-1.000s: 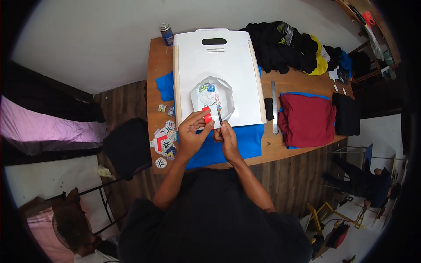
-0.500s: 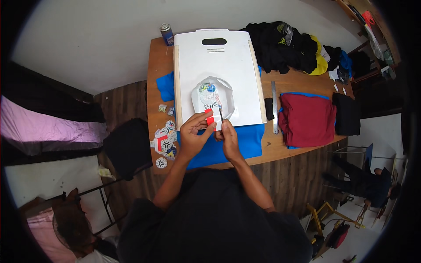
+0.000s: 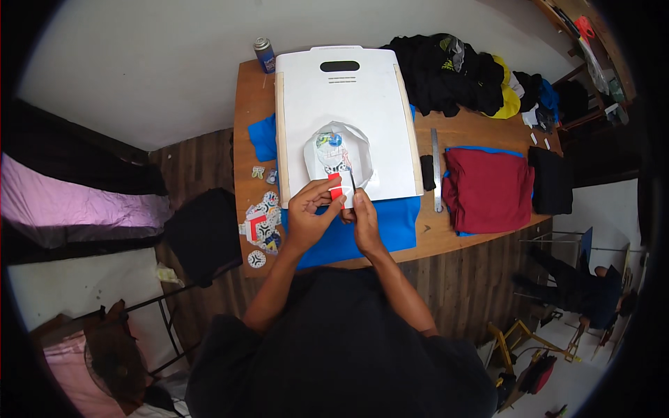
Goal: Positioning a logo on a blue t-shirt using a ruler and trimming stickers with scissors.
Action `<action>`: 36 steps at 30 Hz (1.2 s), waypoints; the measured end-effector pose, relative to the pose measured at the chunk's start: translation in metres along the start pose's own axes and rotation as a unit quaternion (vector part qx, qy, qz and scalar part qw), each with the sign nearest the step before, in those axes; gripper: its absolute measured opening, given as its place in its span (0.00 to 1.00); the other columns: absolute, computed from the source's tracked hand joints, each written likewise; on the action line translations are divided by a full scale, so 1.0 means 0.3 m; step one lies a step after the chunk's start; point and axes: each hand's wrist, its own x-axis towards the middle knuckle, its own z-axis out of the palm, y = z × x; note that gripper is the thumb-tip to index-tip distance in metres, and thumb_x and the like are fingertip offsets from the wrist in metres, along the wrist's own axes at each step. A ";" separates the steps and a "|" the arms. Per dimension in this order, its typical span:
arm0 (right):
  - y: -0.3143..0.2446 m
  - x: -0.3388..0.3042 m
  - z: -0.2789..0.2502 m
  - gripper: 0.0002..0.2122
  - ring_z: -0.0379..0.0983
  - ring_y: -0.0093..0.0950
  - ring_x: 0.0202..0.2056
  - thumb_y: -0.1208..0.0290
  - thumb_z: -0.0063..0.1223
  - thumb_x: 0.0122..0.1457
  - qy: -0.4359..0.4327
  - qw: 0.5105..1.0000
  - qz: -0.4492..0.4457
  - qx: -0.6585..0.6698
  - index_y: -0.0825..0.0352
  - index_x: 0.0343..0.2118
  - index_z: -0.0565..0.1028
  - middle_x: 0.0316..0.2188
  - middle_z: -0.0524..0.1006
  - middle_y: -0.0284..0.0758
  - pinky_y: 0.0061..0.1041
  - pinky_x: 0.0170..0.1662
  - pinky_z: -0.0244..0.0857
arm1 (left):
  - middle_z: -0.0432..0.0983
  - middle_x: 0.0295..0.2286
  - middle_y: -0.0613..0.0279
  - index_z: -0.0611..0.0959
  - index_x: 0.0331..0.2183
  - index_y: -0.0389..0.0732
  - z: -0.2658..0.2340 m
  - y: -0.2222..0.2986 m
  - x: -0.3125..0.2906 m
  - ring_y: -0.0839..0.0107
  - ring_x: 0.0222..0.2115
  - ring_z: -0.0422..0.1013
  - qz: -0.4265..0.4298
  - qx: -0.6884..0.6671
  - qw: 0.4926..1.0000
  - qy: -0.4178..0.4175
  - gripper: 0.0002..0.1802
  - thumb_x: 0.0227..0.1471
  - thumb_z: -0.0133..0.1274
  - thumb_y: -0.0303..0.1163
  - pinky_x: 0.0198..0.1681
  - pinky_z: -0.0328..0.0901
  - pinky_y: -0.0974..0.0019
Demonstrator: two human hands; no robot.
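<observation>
Above the near edge of a white board (image 3: 300, 97), my left hand (image 3: 306, 209) pinches a red-and-white cutout (image 3: 335, 186) between thumb and fingers. Close beside it, my right hand (image 3: 366, 223) is closed on what looks like scissors (image 3: 352, 178); a thin dark blade points away from me along the cutout's right side, and the handles are hidden in my fingers. Just beyond both hands, a faceted white paper container (image 3: 363, 150) on the board holds several printed scraps (image 3: 330, 148). Blue fabric (image 3: 387, 226) sticks out under the board's near edge.
Printed cutouts (image 3: 265, 223) lie in a pile at the table's left edge. A spray can (image 3: 264, 55) stands at the back left. To the right are a metal ruler (image 3: 436, 167), folded maroon fabric (image 3: 488, 188) and heaped dark clothes (image 3: 439, 76). Another person (image 3: 592, 292) is at far right.
The cutout has turned slightly between my hands, and more of its white part shows beside the blade. Both hands stay in nearly the same place.
</observation>
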 end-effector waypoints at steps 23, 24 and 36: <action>-0.137 0.064 0.002 0.20 0.58 0.16 0.28 0.56 0.33 0.74 0.029 0.992 -0.053 -0.113 0.68 0.46 0.72 0.24 0.62 0.24 0.21 0.32 0.57 | 0.78 0.40 0.58 0.80 0.45 0.29 -0.034 -0.022 -0.011 0.76 0.41 0.76 -0.028 -0.008 0.999 -0.033 0.16 0.53 0.60 0.14 0.46 0.72 0.73; -0.134 0.069 -0.008 0.18 0.57 0.15 0.27 0.58 0.36 0.73 0.029 0.996 -0.037 -0.079 0.68 0.48 0.72 0.24 0.61 0.23 0.19 0.32 0.56 | 0.77 0.38 0.60 0.78 0.43 0.32 -0.036 -0.042 -0.009 0.77 0.40 0.75 -0.014 -0.022 0.999 -0.020 0.14 0.54 0.60 0.15 0.45 0.71 0.74; -0.085 0.058 0.014 0.07 0.54 0.09 0.24 0.69 0.57 0.66 0.066 0.994 -0.020 -0.087 0.65 0.36 0.71 0.23 0.62 0.18 0.13 0.26 0.48 | 0.78 0.39 0.58 0.75 0.47 0.31 -0.038 -0.028 0.012 0.77 0.39 0.75 0.011 -0.011 0.999 0.037 0.18 0.54 0.60 0.16 0.43 0.69 0.75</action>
